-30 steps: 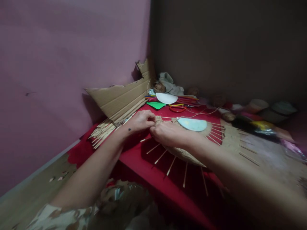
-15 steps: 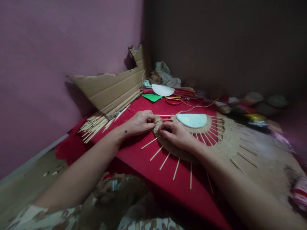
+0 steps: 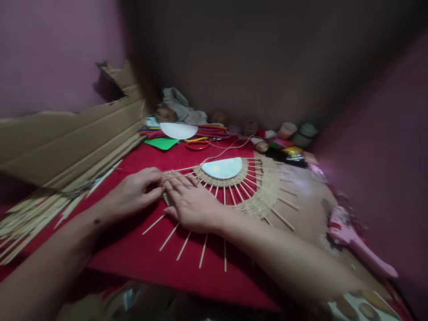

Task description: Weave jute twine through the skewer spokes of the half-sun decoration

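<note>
A half-round piece of woven jute twine with thin wooden sticks fanning outward lies on the red cloth. At its centre sits a pale blue half-disc. My left hand pinches the left end of the outer woven band between thumb and fingers. Beside it, my right hand lies flat across the band with its fingers stretched toward the left hand, hiding part of the weave. A strand of jute twine runs from near the half-disc toward the back of the table.
A cardboard sheet leans at the left above a bundle of wooden sticks. Behind lie a white half-disc, a green sheet and red-handled scissors. A pink glue gun rests at the right edge.
The view has swung to the right, bringing the glue gun fully into sight. My right hand has gone from curled fingers to lying flat on the band. My left hand stays at the band's end.
</note>
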Demonstrator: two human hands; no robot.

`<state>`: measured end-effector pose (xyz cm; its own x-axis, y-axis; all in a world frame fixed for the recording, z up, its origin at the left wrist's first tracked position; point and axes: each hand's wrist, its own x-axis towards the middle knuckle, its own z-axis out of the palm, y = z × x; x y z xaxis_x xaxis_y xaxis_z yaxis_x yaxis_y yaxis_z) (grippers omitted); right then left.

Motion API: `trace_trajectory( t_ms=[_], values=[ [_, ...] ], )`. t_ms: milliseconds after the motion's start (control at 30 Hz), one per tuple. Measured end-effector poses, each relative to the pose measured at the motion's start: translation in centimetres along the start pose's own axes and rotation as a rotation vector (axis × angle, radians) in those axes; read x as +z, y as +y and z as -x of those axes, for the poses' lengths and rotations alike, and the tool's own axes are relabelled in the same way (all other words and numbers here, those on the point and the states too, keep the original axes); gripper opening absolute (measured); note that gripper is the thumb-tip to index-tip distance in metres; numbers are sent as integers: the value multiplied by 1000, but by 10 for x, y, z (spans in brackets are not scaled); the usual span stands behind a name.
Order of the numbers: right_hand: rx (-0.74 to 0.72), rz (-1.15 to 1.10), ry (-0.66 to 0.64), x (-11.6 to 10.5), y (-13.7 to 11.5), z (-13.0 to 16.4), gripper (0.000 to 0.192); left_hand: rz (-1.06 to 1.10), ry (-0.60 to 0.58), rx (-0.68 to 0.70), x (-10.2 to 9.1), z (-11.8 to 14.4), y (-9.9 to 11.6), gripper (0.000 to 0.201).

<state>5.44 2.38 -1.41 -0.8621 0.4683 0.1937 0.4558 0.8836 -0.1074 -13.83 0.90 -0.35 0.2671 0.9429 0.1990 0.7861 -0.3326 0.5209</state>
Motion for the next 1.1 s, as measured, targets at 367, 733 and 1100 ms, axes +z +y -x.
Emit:
trace_trajectory(
  t_ms=[367, 733, 1100],
  values=[
    [55, -93, -1, -3, 5, 1, 65, -15, -41, -18, -4, 3, -1, 18],
    [30, -22, -27, 2, 5, -2, 61, 11, -29, 13, -3, 0, -3, 14],
    [-15, -290, 69, -8, 13, 1, 49, 55, 5, 43, -1, 1, 4, 18]
  ],
)
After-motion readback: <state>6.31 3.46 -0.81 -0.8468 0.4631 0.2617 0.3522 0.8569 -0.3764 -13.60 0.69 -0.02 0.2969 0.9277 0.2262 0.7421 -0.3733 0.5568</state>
